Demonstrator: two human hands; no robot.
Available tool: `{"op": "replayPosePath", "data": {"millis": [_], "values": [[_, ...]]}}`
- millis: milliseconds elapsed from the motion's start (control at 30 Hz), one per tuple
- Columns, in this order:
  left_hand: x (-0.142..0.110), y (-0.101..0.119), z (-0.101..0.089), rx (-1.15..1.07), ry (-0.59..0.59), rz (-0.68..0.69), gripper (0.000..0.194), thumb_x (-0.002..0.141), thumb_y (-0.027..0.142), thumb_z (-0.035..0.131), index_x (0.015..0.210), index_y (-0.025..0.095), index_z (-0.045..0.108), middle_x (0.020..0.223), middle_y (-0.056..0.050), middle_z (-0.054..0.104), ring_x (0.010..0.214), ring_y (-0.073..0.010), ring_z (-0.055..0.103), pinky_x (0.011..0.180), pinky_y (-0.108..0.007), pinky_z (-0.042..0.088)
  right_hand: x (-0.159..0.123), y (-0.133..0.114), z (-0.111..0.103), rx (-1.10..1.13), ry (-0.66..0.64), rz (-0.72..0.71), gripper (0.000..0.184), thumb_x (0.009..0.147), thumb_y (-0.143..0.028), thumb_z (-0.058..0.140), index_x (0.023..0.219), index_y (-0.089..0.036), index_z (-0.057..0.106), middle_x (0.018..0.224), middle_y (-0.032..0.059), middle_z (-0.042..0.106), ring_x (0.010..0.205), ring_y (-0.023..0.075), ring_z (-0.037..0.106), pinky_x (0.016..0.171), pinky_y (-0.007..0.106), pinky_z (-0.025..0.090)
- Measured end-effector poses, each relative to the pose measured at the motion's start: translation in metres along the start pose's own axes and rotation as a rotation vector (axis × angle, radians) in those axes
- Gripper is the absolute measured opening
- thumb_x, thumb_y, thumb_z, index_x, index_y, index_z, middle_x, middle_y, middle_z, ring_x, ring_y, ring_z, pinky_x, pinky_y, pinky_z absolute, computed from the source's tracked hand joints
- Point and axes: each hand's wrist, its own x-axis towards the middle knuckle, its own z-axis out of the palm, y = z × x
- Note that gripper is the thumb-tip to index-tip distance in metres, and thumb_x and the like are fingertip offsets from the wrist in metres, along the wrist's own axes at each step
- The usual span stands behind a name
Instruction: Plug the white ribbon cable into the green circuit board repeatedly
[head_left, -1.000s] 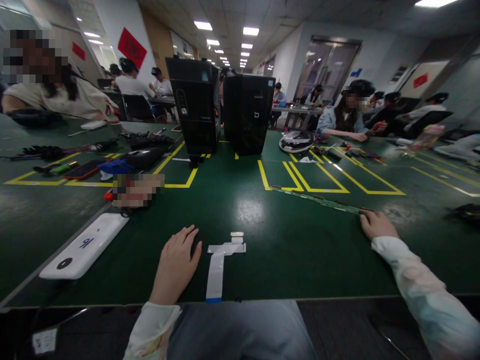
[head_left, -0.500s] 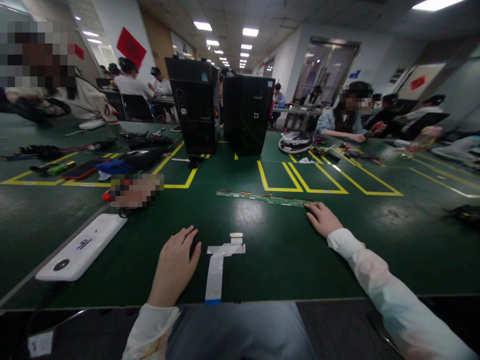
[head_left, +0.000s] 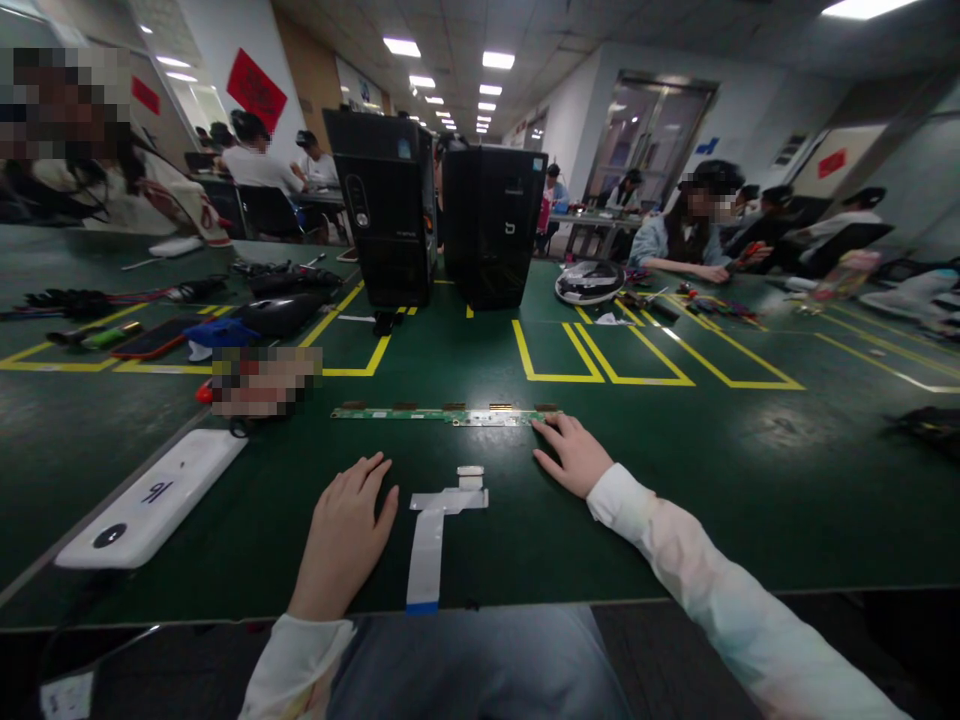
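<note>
Adjusting, seemingly, a green circuit strip (head_left: 491, 418) on the surface (head_left: 540, 550), the right hand (head_left: 579, 457) touches its right end, grip loosely open; the left hand (head_left: 341, 535) lies open, empty, near a ribbon cable (head_left: 427, 550). Handling likely needs light fingertips.

Rectangular ceiling lights (head_left: 498, 60) recede down a long room past a pale pillar (head_left: 217, 40) hung with a red poster (head_left: 256, 95), black chairs (head_left: 274, 212), farther tables (head_left: 600, 217) and glass double doors (head_left: 651, 135) in a white wall (head_left: 757, 110).

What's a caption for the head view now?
Right hand at the end of a green circuit strip, white ribbon cable near the left hand.
</note>
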Motion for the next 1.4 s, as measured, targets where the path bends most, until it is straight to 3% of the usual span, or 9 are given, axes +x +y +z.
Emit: {"op": "replayPosePath", "data": {"millis": [233,467,567,700,867,1133,1400], "values": [[0.000,0.000,0.001,0.022,-0.012,0.009,0.044,0.093,0.036,0.038,0.124,0.012,0.056,0.132,-0.016,0.057,0.123,-0.0301,0.052,0.103,-0.049,0.042,0.011,-0.014,-0.007,-0.076,-0.008,0.069,0.035,0.089,-0.036,0.049,0.117,-0.016,0.059,0.108,0.0149,0.056,0.101,0.0284,0.051,0.086,0.042,0.046],[0.000,0.007,-0.004,-0.034,-0.079,0.022,0.049,0.094,0.042,0.037,0.131,0.013,0.053,0.140,-0.015,0.050,0.132,-0.0330,0.042,0.107,-0.054,0.035,0.024,-0.015,0.002,0.081,0.082,-0.107,0.034,0.089,-0.023,0.047,0.120,-0.013,0.057,0.124,0.0164,0.054,0.118,0.0286,0.047,0.099,0.047,0.041],[0.007,0.024,-0.019,-0.143,-0.145,0.219,0.049,0.095,0.042,0.037,0.137,0.019,0.046,0.145,-0.011,0.045,0.137,-0.0284,0.036,0.110,-0.052,0.033,0.033,-0.016,0.008,0.142,0.049,-0.099,0.034,0.090,-0.023,0.047,0.120,-0.015,0.058,0.122,0.0150,0.056,0.114,0.0271,0.051,0.096,0.047,0.044],[0.018,0.053,-0.032,-0.245,-0.267,0.494,0.041,0.095,0.036,0.043,0.134,0.023,0.048,0.140,-0.007,0.051,0.129,-0.0221,0.046,0.106,-0.041,0.041,0.039,-0.019,0.012,0.184,0.010,-0.104,0.032,0.089,-0.023,0.048,0.117,-0.015,0.061,0.116,0.0145,0.059,0.109,0.0258,0.054,0.094,0.045,0.047],[0.028,0.071,-0.019,-0.187,-0.275,0.537,0.039,0.094,0.036,0.045,0.129,0.019,0.052,0.133,-0.011,0.056,0.121,-0.0243,0.052,0.097,-0.040,0.047,0.035,-0.024,0.011,0.214,0.008,-0.149,0.034,0.088,-0.024,0.051,0.121,-0.016,0.059,0.118,0.0147,0.057,0.111,0.0262,0.052,0.096,0.046,0.046],[0.053,0.076,0.004,-0.157,-0.241,0.541,0.046,0.094,0.040,0.043,0.132,0.014,0.049,0.133,-0.013,0.055,0.122,-0.0259,0.050,0.100,-0.040,0.045,0.031,-0.032,0.007,0.154,-0.043,-0.142,0.039,0.091,-0.027,0.049,0.127,-0.014,0.056,0.123,0.0172,0.054,0.114,0.0280,0.050,0.096,0.048,0.045],[0.048,0.076,0.013,-0.200,-0.238,0.486,0.052,0.095,0.048,0.037,0.135,0.016,0.046,0.139,-0.015,0.051,0.129,-0.0271,0.046,0.103,-0.044,0.041,0.033,-0.029,0.007,0.179,-0.055,-0.186,0.037,0.093,-0.026,0.046,0.128,-0.018,0.056,0.128,0.0144,0.055,0.117,0.0270,0.049,0.099,0.050,0.044]]}}
